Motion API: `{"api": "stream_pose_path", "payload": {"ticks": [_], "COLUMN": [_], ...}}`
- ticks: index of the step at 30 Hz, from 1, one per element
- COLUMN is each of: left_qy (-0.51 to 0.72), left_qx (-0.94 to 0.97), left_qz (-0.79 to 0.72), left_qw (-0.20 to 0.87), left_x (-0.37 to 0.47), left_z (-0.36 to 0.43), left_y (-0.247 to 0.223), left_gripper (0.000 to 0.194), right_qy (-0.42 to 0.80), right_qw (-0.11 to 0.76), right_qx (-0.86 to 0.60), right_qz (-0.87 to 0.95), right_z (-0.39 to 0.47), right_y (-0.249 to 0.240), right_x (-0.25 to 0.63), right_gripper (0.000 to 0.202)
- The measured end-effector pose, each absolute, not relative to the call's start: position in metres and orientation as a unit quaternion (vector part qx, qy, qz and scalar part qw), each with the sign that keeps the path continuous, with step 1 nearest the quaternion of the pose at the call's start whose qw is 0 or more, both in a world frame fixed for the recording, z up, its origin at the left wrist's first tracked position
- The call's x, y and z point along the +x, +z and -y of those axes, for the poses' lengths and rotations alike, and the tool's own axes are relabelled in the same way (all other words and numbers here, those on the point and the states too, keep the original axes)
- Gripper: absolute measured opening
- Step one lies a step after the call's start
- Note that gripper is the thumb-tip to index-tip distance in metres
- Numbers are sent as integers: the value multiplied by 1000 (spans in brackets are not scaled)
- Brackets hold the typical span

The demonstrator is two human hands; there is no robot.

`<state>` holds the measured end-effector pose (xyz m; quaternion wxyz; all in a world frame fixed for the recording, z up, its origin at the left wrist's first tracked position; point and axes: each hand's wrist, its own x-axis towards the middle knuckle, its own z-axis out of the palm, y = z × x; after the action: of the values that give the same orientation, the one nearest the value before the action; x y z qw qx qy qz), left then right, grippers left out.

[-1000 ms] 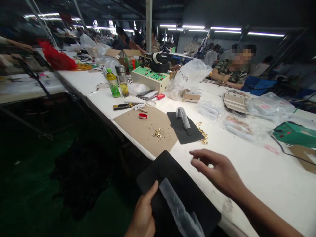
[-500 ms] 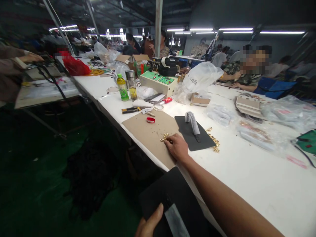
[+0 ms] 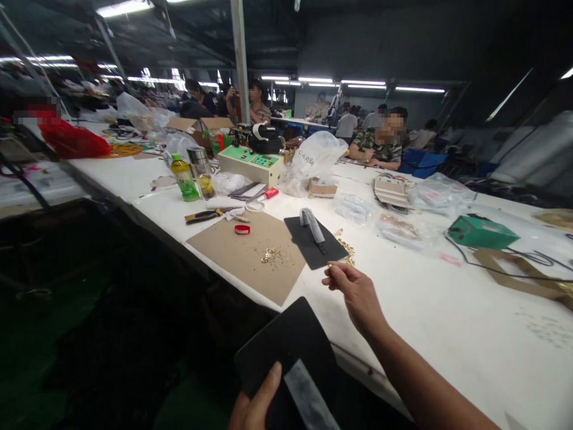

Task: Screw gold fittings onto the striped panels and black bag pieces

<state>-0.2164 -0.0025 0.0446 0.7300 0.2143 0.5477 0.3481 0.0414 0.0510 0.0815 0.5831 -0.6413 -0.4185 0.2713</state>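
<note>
My left hand grips a black panel with a pale wrapped strap on it, below the table's front edge. Over the white table, my right hand is pinched on a tiny gold-coloured piece at its fingertips. Just beyond it lies a second black panel with a wrapped handle standing up in an arch. Gold metal pieces lie along that panel's right side. A brown board to the left bears a small pile of gold pieces and scattered tiny bits.
Pliers, a red ring, a green-capped bottle and a beige machine stand or lie at the back left. Plastic bags and a green box are to the right. A person sits across the table.
My right hand has left the gold pile on the brown board and moved right, its fingertips now pinching a tiny piece. My left hand still holds the panel. The view has turned right.
</note>
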Motion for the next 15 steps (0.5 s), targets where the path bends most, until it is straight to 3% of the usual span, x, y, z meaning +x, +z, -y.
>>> {"api": "stream_pose_path", "payload": {"ticks": [5, 15], "left_qy": [351, 284], "left_qx": [243, 470], "left_qz": [-435, -391], "left_qw": [793, 739], "left_x": [-181, -135], "left_z": [29, 79], "left_y": [64, 73], "left_gripper": [56, 48], "right_qy": [292, 258], "right_qw": [562, 514], "right_qx": [-681, -693], "right_qz": [367, 435], "right_z": [69, 160], "right_y": [105, 98], "right_x": [50, 40], "right_gripper": [42, 10]}}
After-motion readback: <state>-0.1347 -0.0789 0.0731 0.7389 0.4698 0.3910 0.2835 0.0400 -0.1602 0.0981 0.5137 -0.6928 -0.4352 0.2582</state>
